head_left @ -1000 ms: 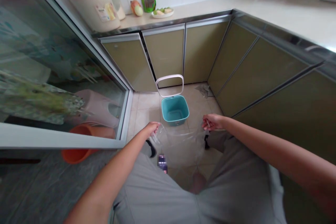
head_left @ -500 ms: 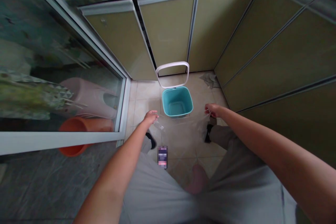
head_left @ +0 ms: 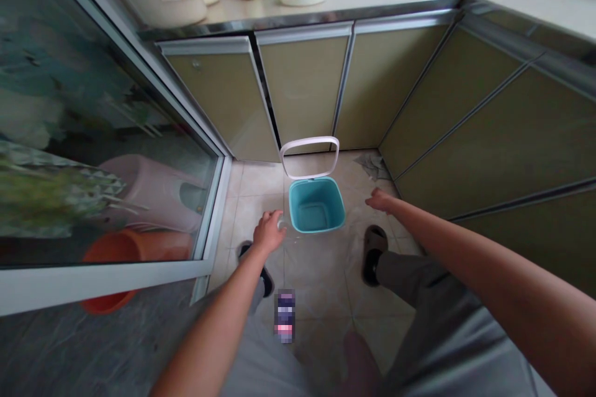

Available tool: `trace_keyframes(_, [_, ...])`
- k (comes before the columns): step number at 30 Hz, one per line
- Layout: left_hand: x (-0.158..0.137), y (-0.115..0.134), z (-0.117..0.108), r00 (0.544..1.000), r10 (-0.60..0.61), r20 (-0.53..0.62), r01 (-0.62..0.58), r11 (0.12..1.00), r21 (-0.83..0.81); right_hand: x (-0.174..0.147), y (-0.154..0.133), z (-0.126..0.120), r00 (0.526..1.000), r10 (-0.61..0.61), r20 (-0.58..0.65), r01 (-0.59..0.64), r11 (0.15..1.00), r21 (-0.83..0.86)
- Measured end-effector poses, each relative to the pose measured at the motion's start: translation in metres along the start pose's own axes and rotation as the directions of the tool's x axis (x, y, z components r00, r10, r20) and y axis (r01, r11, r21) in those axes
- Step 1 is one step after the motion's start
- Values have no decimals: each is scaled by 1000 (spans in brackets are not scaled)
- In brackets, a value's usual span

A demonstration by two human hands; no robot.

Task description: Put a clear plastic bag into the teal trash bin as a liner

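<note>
A turquoise bin [head_left: 316, 206] stands on the tiled floor in front of me, its white rim frame [head_left: 285, 164] tilted up behind it. My left hand [head_left: 270, 232] is just left of the bin with its fingers curled on a clear plastic bag [head_left: 281, 221]. To the right of the bin is my right hand [head_left: 379, 200], fingers pinched together. The bag is thin and see-through, and its film between the hands shows only faintly, near the bin's front edge.
Cabinets [head_left: 302, 87] close off the back and right. A glass sliding door [head_left: 218, 198] is on the left, with an orange bucket [head_left: 112, 248] behind it. A pixelated item [head_left: 285, 316] lies between my feet. A grey crumpled cloth or bag [head_left: 372, 166] lies in the corner.
My view has tilted up, showing more of the countertop. Both hands have moved forward relative to the bin, to beside it, and the clear bag's film has come closer to its front edge.
</note>
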State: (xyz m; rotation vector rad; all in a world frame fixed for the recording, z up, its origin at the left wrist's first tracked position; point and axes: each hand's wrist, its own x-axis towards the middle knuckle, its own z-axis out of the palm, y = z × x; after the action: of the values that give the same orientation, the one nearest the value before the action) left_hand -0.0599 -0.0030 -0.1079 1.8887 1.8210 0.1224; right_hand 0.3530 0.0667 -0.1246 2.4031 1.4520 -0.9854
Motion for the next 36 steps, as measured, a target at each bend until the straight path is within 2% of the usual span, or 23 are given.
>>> trace_keyframes(3, [-3, 15, -11, 998, 52, -27, -50, 998, 44, 14, -45, -30, 964, -143, -226, 154, 988, 33])
trace_keyframes(7, [-5, 26, -16, 988, 151, 33, -154, 983, 98, 23, -113, -71, 841, -346, -415, 389, 921, 20])
trace_keyframes(9, [-7, 28, -17, 977, 191, 98, -202, 973, 113, 22, -137, -86, 781, -448, -435, 473, 879, -56])
trace_keyframes(12, [-9, 30, -17, 960, 225, 170, -248, 960, 129, 10, -150, -97, 762, -520, -385, 487, 853, -187])
trace_keyframes(15, [-9, 29, -15, 942, 251, 221, -280, 953, 115, -16, -136, -92, 757, -548, -358, 453, 833, -318])
trace_keyframes(17, [-9, 27, -11, 928, 250, 276, -281, 957, 78, -38, -117, -79, 743, -603, -292, 471, 780, -412])
trace_keyframes(20, [-11, 20, -2, 909, 223, 351, -251, 967, 38, -68, -83, -47, 736, -668, -107, 538, 674, -506])
trace_keyframes(23, [-12, 13, 9, 901, 184, 393, -221, 974, 50, -83, -57, -6, 751, -659, 50, 577, 617, -535])
trace_keyframes(26, [-13, 8, 16, 902, 159, 402, -198, 978, 58, -82, -44, 33, 796, -592, 125, 557, 636, -534])
trace_keyframes(29, [-13, 4, 20, 911, 137, 389, -172, 983, 57, -73, -41, 58, 821, -555, 137, 541, 676, -501])
trace_keyframes(32, [-10, 1, 21, 926, 126, 355, -156, 986, 57, -65, -37, 67, 823, -551, 142, 550, 707, -444])
trace_keyframes(36, [-5, 1, 20, 932, 121, 341, -161, 983, 92, -69, -23, 62, 816, -546, 190, 571, 712, -408])
